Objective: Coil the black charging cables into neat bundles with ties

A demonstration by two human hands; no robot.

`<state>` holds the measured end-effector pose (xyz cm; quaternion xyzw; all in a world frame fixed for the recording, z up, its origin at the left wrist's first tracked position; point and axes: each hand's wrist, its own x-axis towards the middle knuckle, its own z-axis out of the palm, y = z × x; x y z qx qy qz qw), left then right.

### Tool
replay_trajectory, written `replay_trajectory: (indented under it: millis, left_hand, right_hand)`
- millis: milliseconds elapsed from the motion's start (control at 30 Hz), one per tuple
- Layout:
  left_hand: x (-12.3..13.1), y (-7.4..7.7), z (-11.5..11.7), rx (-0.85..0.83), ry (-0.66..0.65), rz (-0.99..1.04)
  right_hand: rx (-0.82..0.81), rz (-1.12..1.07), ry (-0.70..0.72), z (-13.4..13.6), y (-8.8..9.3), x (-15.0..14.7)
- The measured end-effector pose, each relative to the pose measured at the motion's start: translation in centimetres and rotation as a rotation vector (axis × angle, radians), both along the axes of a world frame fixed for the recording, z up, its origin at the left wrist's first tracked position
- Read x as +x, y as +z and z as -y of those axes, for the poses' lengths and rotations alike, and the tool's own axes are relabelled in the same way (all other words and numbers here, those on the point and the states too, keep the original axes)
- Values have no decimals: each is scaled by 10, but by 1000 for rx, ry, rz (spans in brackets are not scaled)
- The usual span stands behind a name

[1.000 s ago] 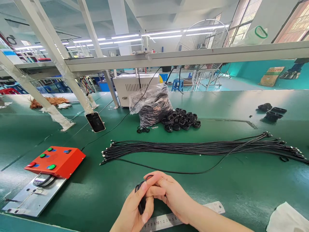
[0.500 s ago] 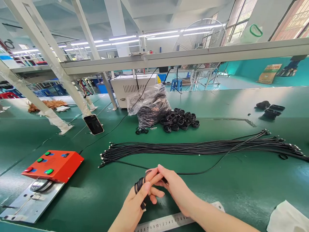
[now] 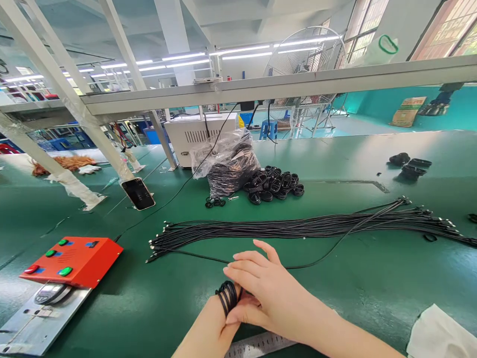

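Note:
My left hand [image 3: 214,318] has a black cable [image 3: 227,297] wound in several loops around its fingers, above the green table. Most of its fingertips are hidden behind my right hand [image 3: 266,291]. That hand reaches across the loops, its thumb in front and its fingers bent over the left fingers, closing around the cable; the cable's end is hidden. A steel ruler [image 3: 261,344] lies below both hands, partly covered by the right forearm. Just beyond them stretches a bundle of straight black cables [image 3: 290,228] with metal connectors at the ends.
Coiled black cables [image 3: 274,184] are heaped beside a clear plastic bag [image 3: 233,166]. At left stand a red box with green buttons [image 3: 74,261] and a phone [image 3: 137,193]. A white cloth [image 3: 441,333] lies at right. A metal shelf beam [image 3: 261,92] crosses above the table.
My right hand has swung over the front of my left hand, covering its fingers. The cable loops now show on the left fingers' back side. The view has shifted slightly right.

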<state>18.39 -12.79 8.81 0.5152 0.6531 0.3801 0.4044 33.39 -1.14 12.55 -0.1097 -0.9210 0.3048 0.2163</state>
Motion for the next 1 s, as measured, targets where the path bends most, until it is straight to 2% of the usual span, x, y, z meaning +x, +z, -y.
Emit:
replay_trajectory:
  millis: [67, 167, 300, 400, 500, 600, 700, 867, 933, 1000]
  left_hand:
    - [-1, -3, 1, -42, -85, -92]
    - [-3, -6, 1, -49, -139, -190]
    - [-5, -8, 2, 21, -175, -184]
    - [-5, -4, 2, 10, -203, -171]
    - [-3, 8, 1, -16, -256, -179]
    - [-4, 25, -6, -5, -359, -108]
    - [-7, 45, -20, -13, -434, -51]
    - [-13, 79, -42, -6, -552, -118]
    - [-14, 84, -48, 33, -563, -56]
    - [-15, 81, -55, 63, -498, 123]
  right_hand:
    - [4, 23, 29, 0, -2, 0]
    - [-10, 38, 104, 1, -2, 1]
    - [-4, -34, 134, 3, -3, 0]
    - [-4, -76, 152, 5, -7, -4]
    - [-19, -90, 175, 4, -11, -5]
    - [-85, -63, 164, -2, -6, -3]
    - [-161, -8, 136, -10, 6, 0]
    - [-200, 12, 36, -19, 34, 13]
    - [-271, -14, 1, -23, 42, 20]
    - [-327, -71, -57, -27, 46, 26]
